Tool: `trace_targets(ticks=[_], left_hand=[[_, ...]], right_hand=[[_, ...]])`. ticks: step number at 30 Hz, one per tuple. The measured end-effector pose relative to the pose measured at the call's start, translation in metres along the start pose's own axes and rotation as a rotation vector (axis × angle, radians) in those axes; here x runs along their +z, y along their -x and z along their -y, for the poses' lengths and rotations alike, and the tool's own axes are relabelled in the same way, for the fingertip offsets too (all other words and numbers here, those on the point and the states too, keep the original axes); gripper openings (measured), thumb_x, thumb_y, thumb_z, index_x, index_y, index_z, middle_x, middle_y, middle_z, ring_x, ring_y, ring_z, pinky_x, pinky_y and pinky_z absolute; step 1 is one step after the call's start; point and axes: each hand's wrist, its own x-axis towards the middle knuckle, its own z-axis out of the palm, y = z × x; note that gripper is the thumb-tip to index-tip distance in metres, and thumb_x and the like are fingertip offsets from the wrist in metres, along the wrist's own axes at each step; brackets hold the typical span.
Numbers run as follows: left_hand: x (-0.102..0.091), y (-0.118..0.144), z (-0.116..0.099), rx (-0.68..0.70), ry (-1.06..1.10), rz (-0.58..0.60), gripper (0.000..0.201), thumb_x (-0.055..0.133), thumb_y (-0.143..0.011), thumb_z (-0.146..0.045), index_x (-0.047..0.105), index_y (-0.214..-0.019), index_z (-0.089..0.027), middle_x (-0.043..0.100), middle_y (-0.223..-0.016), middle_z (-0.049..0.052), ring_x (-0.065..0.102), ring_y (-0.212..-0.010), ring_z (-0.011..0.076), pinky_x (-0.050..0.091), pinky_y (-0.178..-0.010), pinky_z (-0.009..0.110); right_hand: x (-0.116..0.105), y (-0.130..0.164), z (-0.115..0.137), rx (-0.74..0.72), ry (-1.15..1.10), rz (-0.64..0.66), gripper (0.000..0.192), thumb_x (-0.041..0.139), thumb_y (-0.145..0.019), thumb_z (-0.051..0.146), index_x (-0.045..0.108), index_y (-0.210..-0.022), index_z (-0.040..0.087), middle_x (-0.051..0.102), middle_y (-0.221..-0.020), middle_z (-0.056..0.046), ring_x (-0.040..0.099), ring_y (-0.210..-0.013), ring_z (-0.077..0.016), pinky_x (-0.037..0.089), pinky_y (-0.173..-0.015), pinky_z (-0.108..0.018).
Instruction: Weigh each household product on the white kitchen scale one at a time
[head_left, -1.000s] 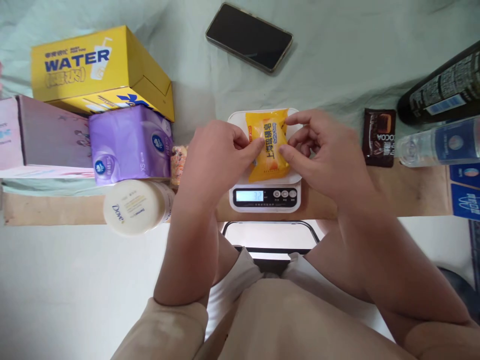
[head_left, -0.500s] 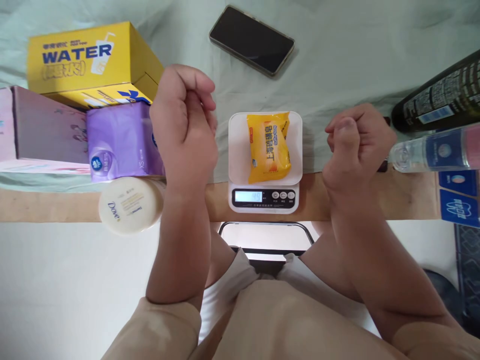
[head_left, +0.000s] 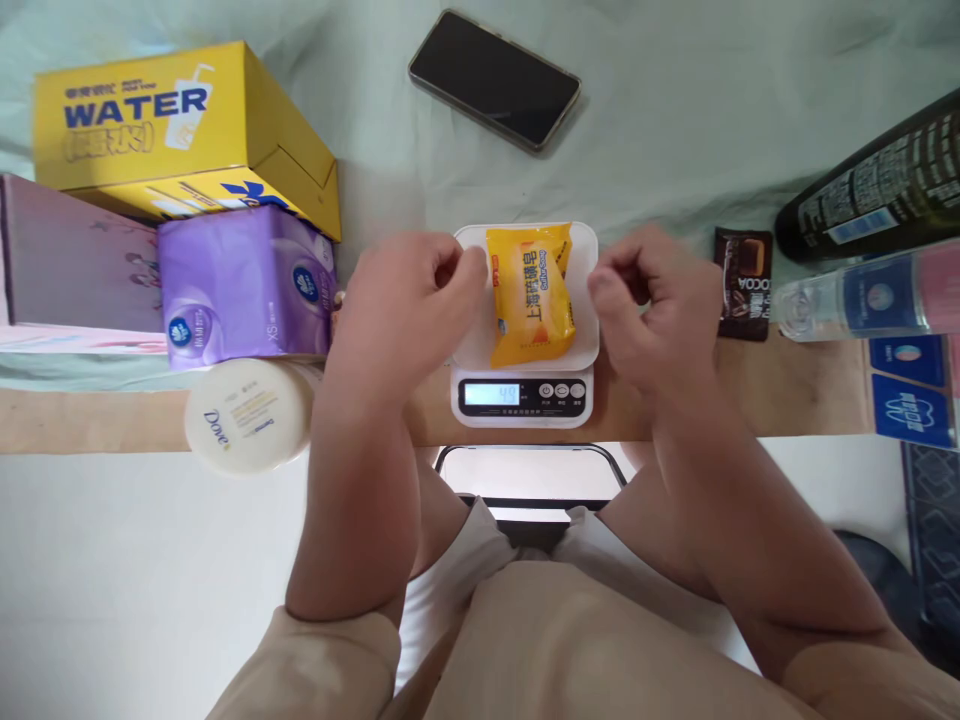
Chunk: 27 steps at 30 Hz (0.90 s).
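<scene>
The soap packet [head_left: 529, 296] lies on the scale [head_left: 551, 400]. The phone [head_left: 495, 80] lies behind the scale. The tissue pack [head_left: 240, 285] lies left of the scale, the cocoa packet [head_left: 742, 285] right.

Pale floor [head_left: 135, 580], wooden table edge [head_left: 90, 420]

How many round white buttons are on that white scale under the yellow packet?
3, in a row on the black panel of the white scale: the left button beside the lit display, the middle button and the right button. Nothing covers the panel.
</scene>
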Motion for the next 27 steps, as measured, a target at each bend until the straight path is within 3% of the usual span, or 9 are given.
trace_targets(ticks=[5,8,12,16,20,23,27], left_hand=[[0.005,0.002,-0.009,0.016,-0.059,0.068,0.032,0.053,-0.090,-0.043,0.066,-0.071,-0.020,0.062,-0.067,0.001,0.048,-0.064,0.0139,0.032,-0.067,0.035],[0.008,0.002,-0.012,0.024,-0.043,0.047,0.034,0.055,-0.090,-0.044,0.066,-0.070,-0.019,0.063,-0.067,0.002,0.048,-0.064,0.0131,0.033,-0.067,0.033],[0.011,0.004,-0.015,0.033,0.038,0.039,0.031,0.056,-0.089,-0.042,0.070,-0.074,-0.019,0.066,-0.069,0.002,0.050,-0.065,0.0129,0.036,-0.065,0.032],[0.016,0.006,-0.018,0.046,0.114,0.048,0.027,0.060,-0.089,-0.042,0.076,-0.092,-0.021,0.076,-0.089,0.002,0.059,-0.071,0.0134,0.043,-0.065,0.029],[0.024,0.005,-0.018,0.029,0.229,0.040,0.025,0.067,-0.087,-0.042,0.074,-0.099,-0.021,0.077,-0.097,0.003,0.066,-0.074,0.0138,0.050,-0.065,0.027],[0.030,0.005,-0.020,0.030,0.420,0.060,0.028,0.068,-0.088,-0.039,0.072,-0.108,-0.021,0.078,-0.099,0.004,0.070,-0.079,0.0144,0.056,-0.069,0.026],[0.039,0.006,-0.031,0.088,0.567,0.268,0.019,0.066,-0.091,-0.035,0.073,-0.097,-0.018,0.078,-0.097,0.004,0.073,-0.086,0.0151,0.061,-0.074,0.025]], right_hand=[[0.005,0.001,0.011,0.042,0.047,0.135,0.027,0.064,-0.087,0.049,0.058,-0.092,0.023,0.065,-0.081,0.000,0.051,-0.066,-0.0101,0.042,-0.067,-0.030],[0.008,0.000,0.014,0.097,0.129,0.152,0.028,0.067,-0.085,0.046,0.059,-0.098,0.023,0.069,-0.087,-0.001,0.056,-0.070,-0.0122,0.039,-0.067,-0.030],[0.008,-0.002,0.013,0.160,0.099,0.153,0.023,0.067,-0.086,0.038,0.059,-0.102,0.023,0.068,-0.081,0.001,0.058,-0.067,-0.0117,0.042,-0.068,-0.029],[0.006,0.000,0.011,0.194,0.003,0.136,0.016,0.061,-0.089,0.032,0.059,-0.102,0.023,0.065,-0.074,0.004,0.057,-0.061,-0.0097,0.043,-0.066,-0.029],[0.001,0.003,0.008,0.105,-0.060,0.054,0.012,0.059,-0.090,0.029,0.061,-0.101,0.023,0.062,-0.072,0.005,0.055,-0.061,-0.0083,0.046,-0.065,-0.027],[-0.009,0.007,0.004,0.024,-0.062,-0.057,0.010,0.058,-0.094,0.031,0.062,-0.100,0.024,0.064,-0.084,0.002,0.058,-0.072,-0.0087,0.050,-0.070,-0.026],[-0.029,0.011,-0.004,-0.028,-0.036,-0.145,0.009,0.059,-0.097,0.032,0.063,-0.101,0.025,0.066,-0.099,-0.002,0.062,-0.085,-0.0114,0.055,-0.078,-0.030]])
